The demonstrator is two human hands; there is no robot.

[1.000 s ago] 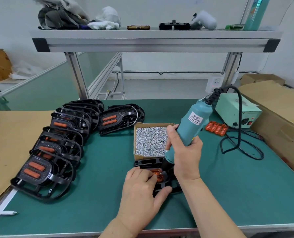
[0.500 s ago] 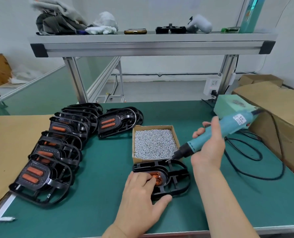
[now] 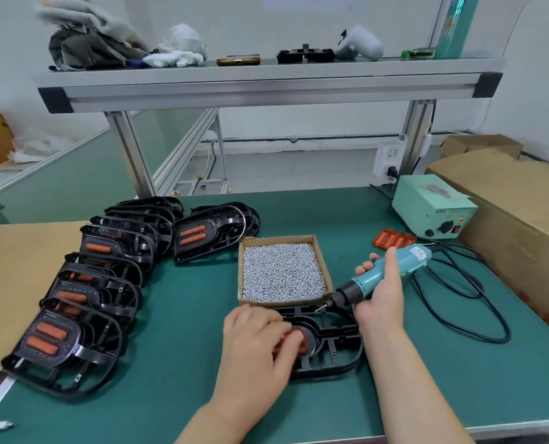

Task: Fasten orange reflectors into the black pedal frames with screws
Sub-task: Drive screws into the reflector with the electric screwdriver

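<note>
Orange reflector [image 3: 299, 342] sits under fingers [image 3: 266, 322] of left hand [image 3: 254, 350], seemingly pinched (right hand [image 3: 382, 296] grips screwdriver [image 3: 364, 281])

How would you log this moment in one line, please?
left hand holds orange reflector in black pedal frame | right hand grips teal screwdriver

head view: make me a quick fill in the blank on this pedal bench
The electric screwdriver is gripped in the person's ____.
The screws fill a ____ box.
The left hand rests on the ____ reflector in the pedal frame.
Finished pedals lie on the box's ____ side.
Missing: right hand; cardboard; orange; left.
</note>
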